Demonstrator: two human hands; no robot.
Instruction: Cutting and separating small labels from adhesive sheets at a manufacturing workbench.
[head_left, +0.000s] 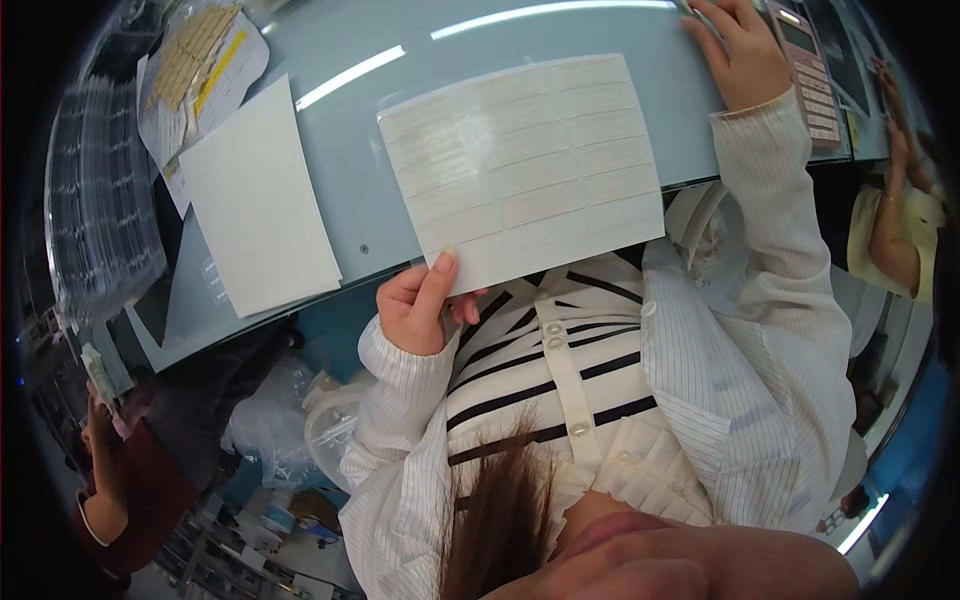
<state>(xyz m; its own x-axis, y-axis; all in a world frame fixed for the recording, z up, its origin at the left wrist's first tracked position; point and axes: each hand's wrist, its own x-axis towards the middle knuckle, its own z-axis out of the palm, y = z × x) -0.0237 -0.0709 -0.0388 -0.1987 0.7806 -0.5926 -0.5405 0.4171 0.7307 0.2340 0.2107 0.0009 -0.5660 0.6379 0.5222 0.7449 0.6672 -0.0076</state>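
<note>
My left hand [418,305] pinches the near left corner of a white sheet [603,215], its thumb on top and its fingers underneath. The sheet is ruled into rows and columns of strip-like labels under a glossy surface, and its near edge reaches past the table edge. At the far right, my right hand [745,55] is over the table beside a pink calculator [815,90]. Its fingers are bent and close around something small at the picture's upper rim that I cannot make out. A stack of blank white paper [262,205] lies left of the sheet.
Papers and a clear bag with tan strips [195,60] lie at the far left of the glass-topped table [345,150]. Beside them stands a tall pile of clear plastic trays [105,200]. One co-worker [150,490] is at lower left, another [890,235] at right.
</note>
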